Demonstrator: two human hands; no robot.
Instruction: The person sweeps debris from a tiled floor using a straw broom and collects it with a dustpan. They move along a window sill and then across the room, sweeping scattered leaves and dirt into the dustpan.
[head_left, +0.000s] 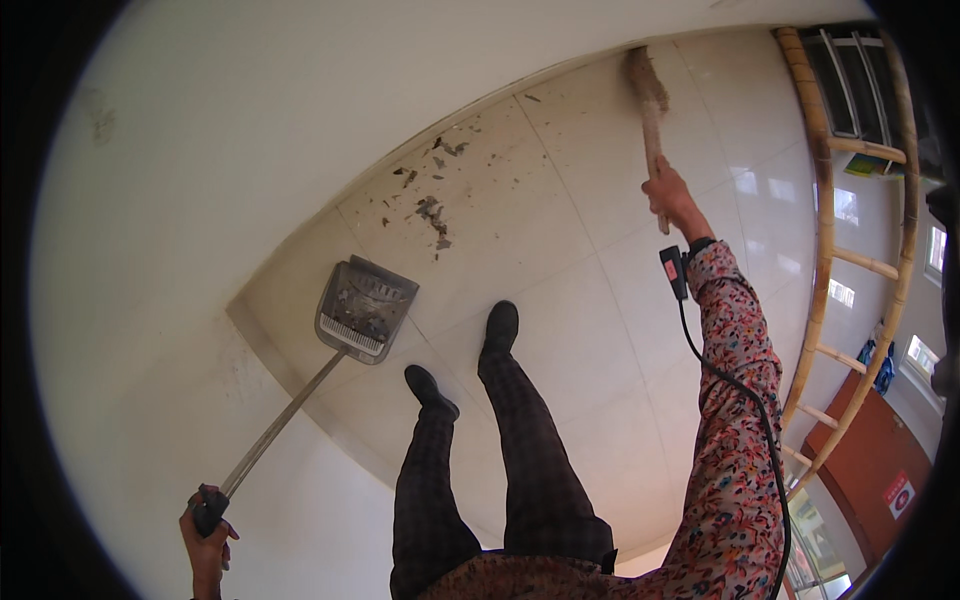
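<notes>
My left hand (208, 544) grips the dark end of the long handle of a dustpan (367, 307), whose grey pan lies on the tiled floor near the corner with debris in it. My right hand (671, 196) is closed around the short wooden handle of a brush (649, 82); its blurred bristles are at the foot of the wall, at the top of the view. Between brush and pan, dark flakes of debris (431, 214) are scattered over the pale floor tiles, several close to the wall. A black device with a cable is at my right wrist.
A pale wall (225, 135) borders the floor and meets another wall at the left corner. A bamboo ladder (821, 187) stands along the right side, with a dark metal-barred object behind it. A reddish-brown door (870, 457) is at lower right. My feet are between pan and ladder.
</notes>
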